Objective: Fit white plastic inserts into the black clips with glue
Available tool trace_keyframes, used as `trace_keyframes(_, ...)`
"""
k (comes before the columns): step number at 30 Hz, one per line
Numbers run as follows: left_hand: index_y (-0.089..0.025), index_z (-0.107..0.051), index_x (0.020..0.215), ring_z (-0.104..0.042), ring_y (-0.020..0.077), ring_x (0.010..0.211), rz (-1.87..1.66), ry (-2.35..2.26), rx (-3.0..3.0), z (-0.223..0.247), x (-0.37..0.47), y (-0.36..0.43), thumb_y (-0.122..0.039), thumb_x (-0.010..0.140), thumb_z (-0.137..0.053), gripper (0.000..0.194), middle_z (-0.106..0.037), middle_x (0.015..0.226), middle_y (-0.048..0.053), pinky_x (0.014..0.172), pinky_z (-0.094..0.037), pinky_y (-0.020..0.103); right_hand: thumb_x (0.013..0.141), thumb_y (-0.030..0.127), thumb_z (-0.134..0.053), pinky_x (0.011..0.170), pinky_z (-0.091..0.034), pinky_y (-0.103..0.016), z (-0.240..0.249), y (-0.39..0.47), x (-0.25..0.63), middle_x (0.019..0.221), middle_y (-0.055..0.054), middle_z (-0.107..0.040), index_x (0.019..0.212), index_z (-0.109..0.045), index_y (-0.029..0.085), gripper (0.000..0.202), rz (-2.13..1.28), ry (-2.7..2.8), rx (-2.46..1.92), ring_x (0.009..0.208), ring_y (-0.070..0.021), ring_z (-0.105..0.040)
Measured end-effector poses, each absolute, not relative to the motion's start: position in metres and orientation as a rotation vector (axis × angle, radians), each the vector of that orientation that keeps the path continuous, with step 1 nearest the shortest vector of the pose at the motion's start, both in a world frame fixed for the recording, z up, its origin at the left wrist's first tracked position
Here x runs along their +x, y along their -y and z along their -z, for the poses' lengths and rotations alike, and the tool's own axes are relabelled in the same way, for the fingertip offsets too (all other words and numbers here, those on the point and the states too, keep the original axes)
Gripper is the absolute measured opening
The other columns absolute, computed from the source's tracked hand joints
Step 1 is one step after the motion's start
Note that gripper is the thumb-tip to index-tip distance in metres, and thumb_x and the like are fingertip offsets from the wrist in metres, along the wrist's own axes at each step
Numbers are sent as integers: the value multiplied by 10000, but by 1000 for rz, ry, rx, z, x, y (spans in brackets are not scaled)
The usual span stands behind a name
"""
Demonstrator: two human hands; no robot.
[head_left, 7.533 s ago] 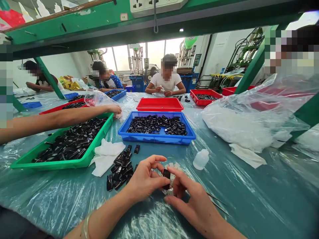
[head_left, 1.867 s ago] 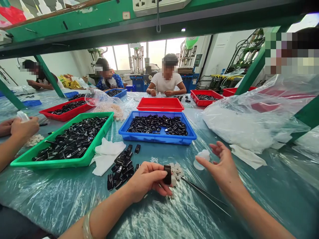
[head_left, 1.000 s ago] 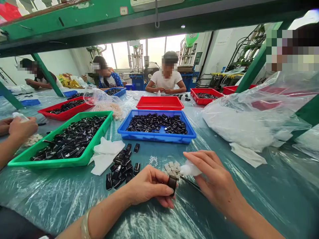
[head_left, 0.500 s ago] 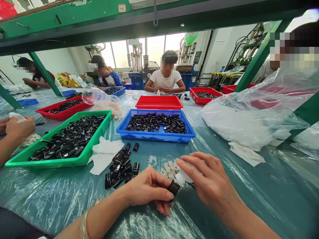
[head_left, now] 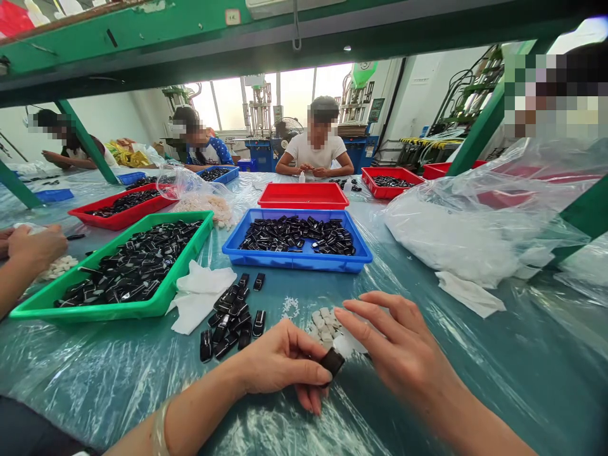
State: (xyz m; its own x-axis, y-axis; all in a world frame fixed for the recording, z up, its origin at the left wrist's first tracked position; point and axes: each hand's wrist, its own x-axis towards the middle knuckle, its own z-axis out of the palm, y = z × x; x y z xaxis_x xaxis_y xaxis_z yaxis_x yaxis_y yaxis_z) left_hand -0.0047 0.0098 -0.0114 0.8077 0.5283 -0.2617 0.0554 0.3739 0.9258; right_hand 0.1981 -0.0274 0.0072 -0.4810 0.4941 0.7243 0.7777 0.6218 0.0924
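My left hand [head_left: 289, 364] pinches a small black part [head_left: 333, 362] between thumb and fingers above the plastic-covered table. To its right is my right hand [head_left: 399, 345], its fingers stretched forward and its thumb side hidden; a white cloth or tissue [head_left: 350, 344] shows beneath its fingers, near the black part. Pale flat pieces [head_left: 325, 324] lie in a small pile just beyond both hands. Beside that pile are tiny white bits [head_left: 291, 308]. A loose heap of black parts [head_left: 231, 320] rests left of them, next to a crumpled white cloth [head_left: 202, 291].
A blue tray [head_left: 297, 258] and a green tray [head_left: 111, 310] hold black parts. Behind the blue one stands a red tray [head_left: 304, 196]. A large plastic bag [head_left: 451, 234] lies at right. A green beam [head_left: 190, 47] crosses overhead. Another person's hands [head_left: 38, 247] are at far left.
The black part in my left hand has tilted and shifted slightly to the right. My right hand has barely moved. At far left, the other person's hands have lowered the white item a little.
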Motion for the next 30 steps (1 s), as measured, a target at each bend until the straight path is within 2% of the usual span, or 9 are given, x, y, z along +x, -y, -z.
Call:
trace_keyframes(8, -88, -654, 686, -599, 97, 473, -333, -583, 1149, 7, -5, -8, -349, 661, -722, 271, -611, 566, 20, 461, -471, 167, 871, 35, -436, 813, -424, -403, -9, 28, 202, 979, -98, -662, 1048, -612, 149, 274, 535, 2212, -967, 991, -253, -505)
trace_keyframes(23, -88, -662, 690, -597, 95, 466, -340, -578, 1142, 6, -5, -9, -344, 655, -727, 267, -605, 557, 15, 453, -471, 162, 900, 67, -390, 848, -423, -415, -9, 29, 207, 1032, -72, -644, 1081, -597, 207, 308, 464, 2241, -964, 1039, -243, -495)
trace_keyframes(30, -87, -662, 702, -603, 98, 476, -345, -580, 1153, 7, -5, -9, -331, 665, -723, 254, -602, 559, 12, 456, -471, 162, 908, 85, -389, 855, -411, -432, -8, 28, 209, 1039, -85, -646, 1091, -589, 178, 286, 471, 2269, -939, 1052, -260, -478)
